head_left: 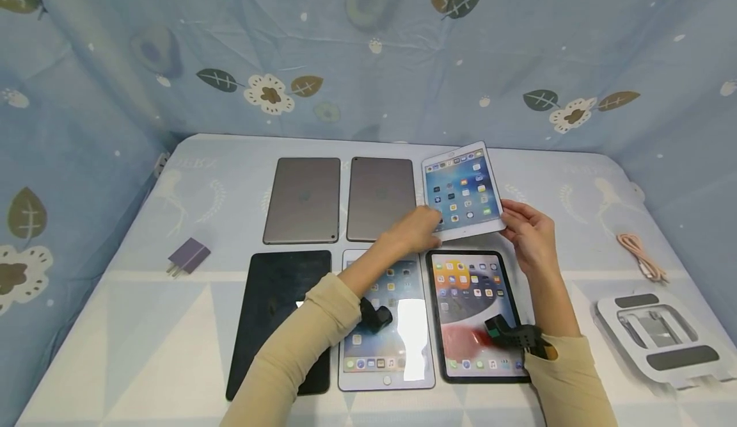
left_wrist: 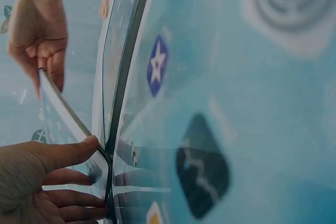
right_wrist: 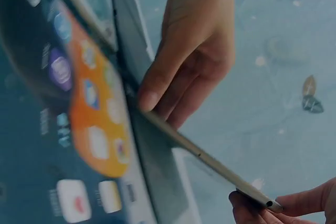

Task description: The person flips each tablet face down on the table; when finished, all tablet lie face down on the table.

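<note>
Both hands hold a white-framed tablet (head_left: pixel 463 190) at the back right, its lit screen showing app icons. It is tilted, with its near edge raised off the table. My left hand (head_left: pixel 419 227) pinches the near left corner; in the left wrist view the thumb of the left hand (left_wrist: pixel 47 174) lies over the edge. My right hand (head_left: pixel 530 235) grips the near right corner, and in the right wrist view the fingers of the right hand (right_wrist: pixel 304 205) are around that corner. Left of it, a grey tablet (head_left: pixel 380 190) lies back up, partly behind the left hand.
Another grey tablet (head_left: pixel 304 200) lies back up. In front lie a black tablet (head_left: pixel 282 292), a white tablet (head_left: pixel 387 350) and a black-framed tablet (head_left: pixel 475 312), partly under the forearms. A purple charger (head_left: pixel 189 256) is at left; a pink cable (head_left: pixel 641 257) and a white-grey stand (head_left: pixel 662 337) at right.
</note>
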`<state>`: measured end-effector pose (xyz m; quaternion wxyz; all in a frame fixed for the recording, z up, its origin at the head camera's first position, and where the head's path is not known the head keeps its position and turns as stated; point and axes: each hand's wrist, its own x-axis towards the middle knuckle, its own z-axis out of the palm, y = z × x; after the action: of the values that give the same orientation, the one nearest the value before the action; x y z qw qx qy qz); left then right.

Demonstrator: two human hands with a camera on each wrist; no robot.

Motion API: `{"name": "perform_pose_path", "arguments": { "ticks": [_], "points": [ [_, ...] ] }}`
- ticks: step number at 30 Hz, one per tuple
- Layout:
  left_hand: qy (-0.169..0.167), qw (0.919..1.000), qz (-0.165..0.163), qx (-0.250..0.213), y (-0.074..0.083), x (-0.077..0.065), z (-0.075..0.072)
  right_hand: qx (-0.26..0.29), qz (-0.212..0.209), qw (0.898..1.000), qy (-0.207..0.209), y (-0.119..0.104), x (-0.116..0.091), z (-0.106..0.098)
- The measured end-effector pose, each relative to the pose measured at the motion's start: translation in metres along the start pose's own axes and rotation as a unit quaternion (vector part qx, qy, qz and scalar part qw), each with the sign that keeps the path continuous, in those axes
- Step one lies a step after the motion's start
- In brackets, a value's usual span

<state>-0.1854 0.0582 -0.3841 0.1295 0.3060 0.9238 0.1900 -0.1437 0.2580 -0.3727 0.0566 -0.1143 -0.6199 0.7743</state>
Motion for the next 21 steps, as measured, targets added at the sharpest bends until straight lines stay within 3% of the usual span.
{"name": "perform_pose_path", "arguments": {
  "ticks": [7, 14, 21],
  "points": [
    [0.011, 0.9992, 0.017, -0.036, 0.009, 0.003, 0.005, -0.083, -0.037, 0.996, 0.022, -0.014, -0.005, 0.004],
    [0.014, 0.9993, 0.022, -0.028, 0.017, 0.009, 0.011, -0.149, -0.056, 0.986, 0.059, -0.021, -0.009, 0.005],
    [0.008, 0.9995, 0.024, -0.020, 0.028, 0.013, 0.017, -0.242, -0.085, 0.962, 0.092, -0.026, -0.014, 0.006]
  ]
}}
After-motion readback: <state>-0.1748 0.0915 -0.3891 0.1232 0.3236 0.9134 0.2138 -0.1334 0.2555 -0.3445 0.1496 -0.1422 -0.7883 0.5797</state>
